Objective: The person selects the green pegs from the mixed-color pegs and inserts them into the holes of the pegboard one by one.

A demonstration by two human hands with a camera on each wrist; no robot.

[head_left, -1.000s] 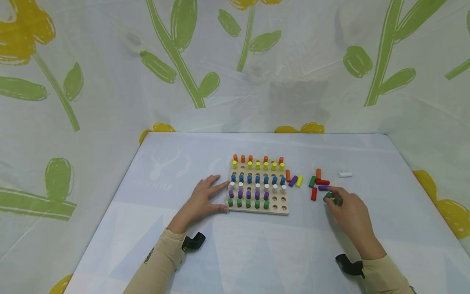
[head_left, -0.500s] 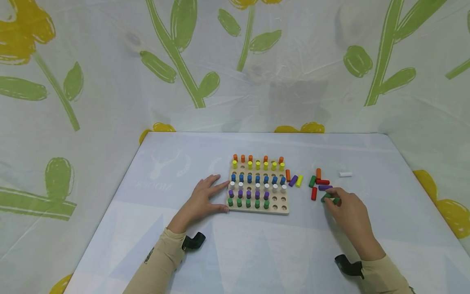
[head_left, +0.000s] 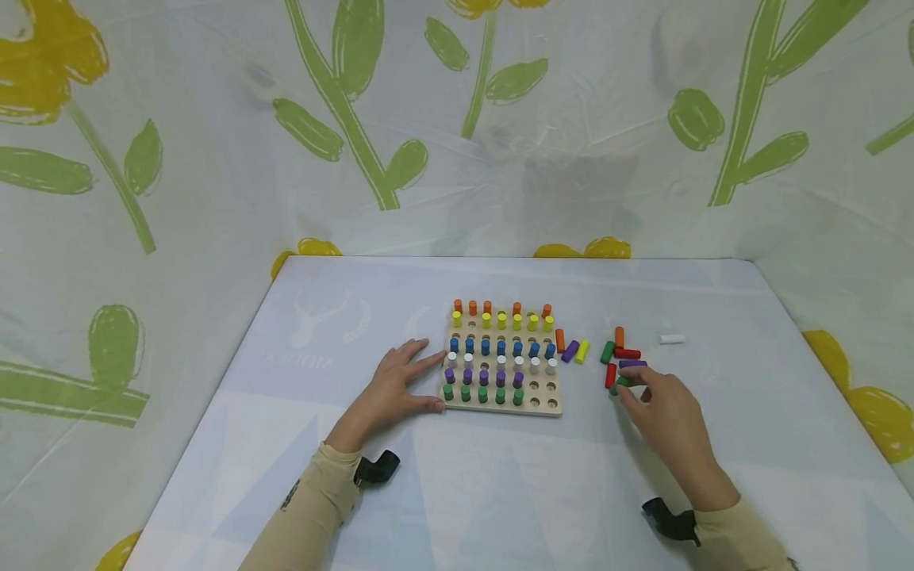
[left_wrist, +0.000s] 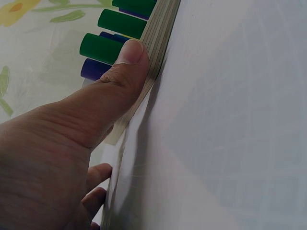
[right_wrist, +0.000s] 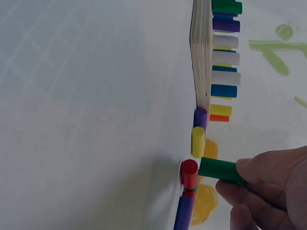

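Note:
A wooden peg board (head_left: 544,394) lies mid-table, holding rows of orange, yellow, blue, white, purple and green pegs, with some holes unfilled. My left hand (head_left: 389,390) rests at its left side, fingers spread; the thumb (left_wrist: 125,64) touches the board's edge close to the green pegs (left_wrist: 103,48). To the right of the board, my right hand (head_left: 674,416) pinches a green peg (right_wrist: 218,169) between thumb and fingers. In the right wrist view this peg sticks out lengthwise beside a loose red peg (right_wrist: 189,173).
Loose pegs lie right of the board: an orange peg (head_left: 560,341), a purple peg (head_left: 570,351) and a yellow peg (head_left: 581,352) near its edge. Farther right are red pegs (head_left: 627,354), a green peg (head_left: 608,352), another purple peg (head_left: 632,363) and a white peg (head_left: 671,339).
My right hand has moved a little to the left with the green peg, which now shows close to the loose red peg. The left hand and the board have stayed in place.

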